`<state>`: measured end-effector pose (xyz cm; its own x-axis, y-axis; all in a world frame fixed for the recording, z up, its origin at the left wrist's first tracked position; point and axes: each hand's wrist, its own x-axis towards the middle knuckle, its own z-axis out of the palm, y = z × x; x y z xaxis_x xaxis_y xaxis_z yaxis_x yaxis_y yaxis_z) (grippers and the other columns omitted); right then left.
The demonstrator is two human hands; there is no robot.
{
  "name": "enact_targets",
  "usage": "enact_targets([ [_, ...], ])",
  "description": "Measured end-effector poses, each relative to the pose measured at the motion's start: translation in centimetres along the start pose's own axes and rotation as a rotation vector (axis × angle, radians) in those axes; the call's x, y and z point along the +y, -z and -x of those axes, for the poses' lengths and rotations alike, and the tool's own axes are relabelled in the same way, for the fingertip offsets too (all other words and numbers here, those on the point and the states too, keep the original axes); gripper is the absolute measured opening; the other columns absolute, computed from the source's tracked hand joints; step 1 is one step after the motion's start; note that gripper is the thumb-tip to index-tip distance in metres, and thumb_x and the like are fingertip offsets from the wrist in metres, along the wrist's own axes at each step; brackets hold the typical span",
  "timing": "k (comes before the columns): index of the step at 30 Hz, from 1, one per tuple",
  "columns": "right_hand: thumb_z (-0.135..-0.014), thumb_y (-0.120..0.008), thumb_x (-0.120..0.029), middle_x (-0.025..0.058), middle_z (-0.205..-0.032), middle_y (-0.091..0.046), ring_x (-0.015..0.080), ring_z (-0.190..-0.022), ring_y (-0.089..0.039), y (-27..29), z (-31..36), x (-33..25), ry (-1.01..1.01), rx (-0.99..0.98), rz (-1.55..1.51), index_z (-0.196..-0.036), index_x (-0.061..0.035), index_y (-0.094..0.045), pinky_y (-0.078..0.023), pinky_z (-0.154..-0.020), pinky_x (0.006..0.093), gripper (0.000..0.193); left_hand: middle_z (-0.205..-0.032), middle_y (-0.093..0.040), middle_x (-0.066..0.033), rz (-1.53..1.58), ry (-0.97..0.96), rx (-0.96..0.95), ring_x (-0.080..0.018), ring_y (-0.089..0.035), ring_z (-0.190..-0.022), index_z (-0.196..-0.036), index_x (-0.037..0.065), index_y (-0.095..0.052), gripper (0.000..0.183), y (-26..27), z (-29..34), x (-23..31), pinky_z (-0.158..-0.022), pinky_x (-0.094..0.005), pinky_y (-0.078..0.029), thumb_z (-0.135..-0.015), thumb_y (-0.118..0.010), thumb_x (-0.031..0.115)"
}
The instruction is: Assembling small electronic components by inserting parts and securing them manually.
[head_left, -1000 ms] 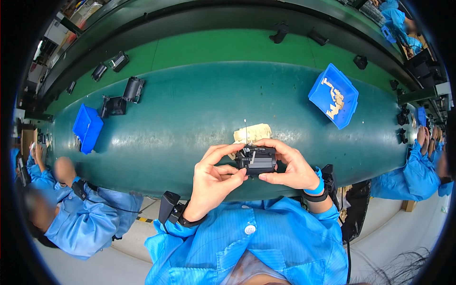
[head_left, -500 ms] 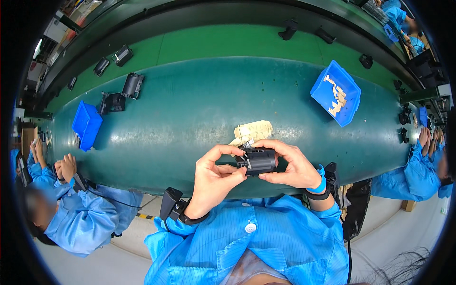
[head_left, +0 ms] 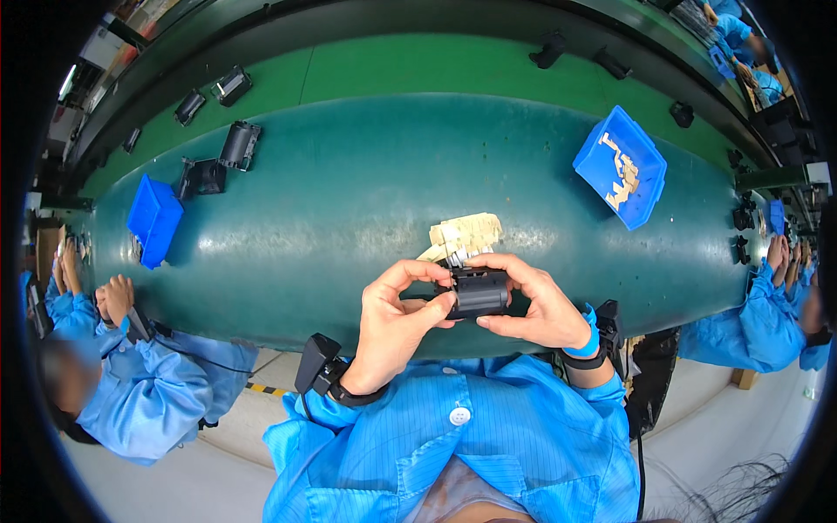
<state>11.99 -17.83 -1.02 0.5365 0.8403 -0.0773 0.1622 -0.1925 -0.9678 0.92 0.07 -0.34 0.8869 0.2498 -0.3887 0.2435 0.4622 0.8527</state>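
Between my two hands is a black plastic housing with a rounded, ribbed front [head_left: 479, 295], held just above the near edge of the table. My left hand [head_left: 397, 318] pinches its left end with thumb and forefinger; what lies under those fingertips is hidden. My right hand [head_left: 540, 307] grips the other end, thumb below and fingers along the top. Just beyond the housing lies a stack of cream-coloured paper-like strips [head_left: 466, 234] on the table. Small pale pieces show between the stack and the housing, too small to name.
A blue bin [head_left: 621, 170] with cream pieces stands at the right, another blue bin [head_left: 157, 222] at the left. Black housings [head_left: 240, 146] lie at the back left, on the table and the green belt [head_left: 392, 65]. Co-workers in blue sit at both sides.
The thin dark strand near my left fingertips no longer shows, and the left thumb has shifted slightly up on the housing's end. The whole view has shifted a little.
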Motion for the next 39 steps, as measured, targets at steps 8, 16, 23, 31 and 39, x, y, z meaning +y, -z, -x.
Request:
enact_targets([
  [8, -0.068, -0.077, -0.009, 0.0122, -0.117, -0.053, 0.0213, -0.104, -0.056, -1.1, 0.1, -2.3, -0.074, 0.108, -0.082, -0.127, -0.0068, -0.051, -0.047, -0.081, 0.0293, 0.065, -0.113, -0.057, -0.0148, -0.055, -0.063, -0.055, -0.0202, -0.068, -0.086, -0.112, -0.005, -0.053, 0.038, -0.2, 0.8, 0.1, -0.076, -0.0254, -0.056, -0.076, -0.061, -0.015],
  [16, -0.068, -0.076, -0.012, 0.0118, -0.103, -0.061, 0.0252, -0.102, -0.056, -1.7, -0.4, -2.3, -0.129, 0.225, -0.021, -0.111, -0.0055, -0.059, -0.045, -0.088, 0.0349, 0.047, -0.108, -0.058, -0.0109, -0.075, -0.106, 0.014, -0.0167, -0.067, -0.082, -0.114, -0.002, -0.053, 0.044, -0.8, 1.0, -0.1, -0.069, -0.0218, -0.054, -0.074, -0.064, -0.015],
  [23, -0.069, -0.073, -0.009, 0.0109, -0.1, -0.062, 0.0242, -0.1, -0.056, -1.8, -0.3, -1.4, -0.161, 0.238, -0.063, -0.108, -0.0051, -0.061, -0.045, -0.087, 0.0339, 0.041, -0.108, -0.06, -0.0088, -0.025, -0.074, -0.003, -0.0125, -0.067, -0.079, -0.121, 0.003, -0.044, 0.054, -0.7, 0.9, -0.2, -0.064, -0.0188, -0.052, -0.074, -0.065, -0.013],
  [31, -0.071, -0.072, -0.009, 0.0131, -0.105, -0.057, 0.0228, -0.102, -0.055, -1.8, -0.1, -0.9, -0.229, 0.199, -0.18, -0.11, -0.0049, -0.06, -0.045, -0.088, 0.0332, 0.041, -0.107, -0.062, -0.0089, -0.002, -0.056, 0.013, -0.013, -0.067, -0.079, -0.121, 0.003, -0.043, 0.054, -0.7, 0.8, -0.5, -0.064, -0.0191, -0.053, -0.074, -0.065, -0.014],
  [39, -0.072, -0.071, -0.005, 0.0085, -0.101, -0.058, 0.0163, -0.095, -0.057, -1.9, -0.2, -0.7, -0.251, 0.188, -0.155, -0.109, -0.0033, -0.058, -0.046, -0.083, 0.029, 0.039, -0.109, -0.059, -0.0138, 0.023, -0.043, -0.005, -0.0222, -0.068, -0.085, -0.122, 0.0, -0.039, 0.054, -0.8, 0.7, -0.6, -0.075, -0.0288, -0.058, -0.075, -0.059, -0.019],
])
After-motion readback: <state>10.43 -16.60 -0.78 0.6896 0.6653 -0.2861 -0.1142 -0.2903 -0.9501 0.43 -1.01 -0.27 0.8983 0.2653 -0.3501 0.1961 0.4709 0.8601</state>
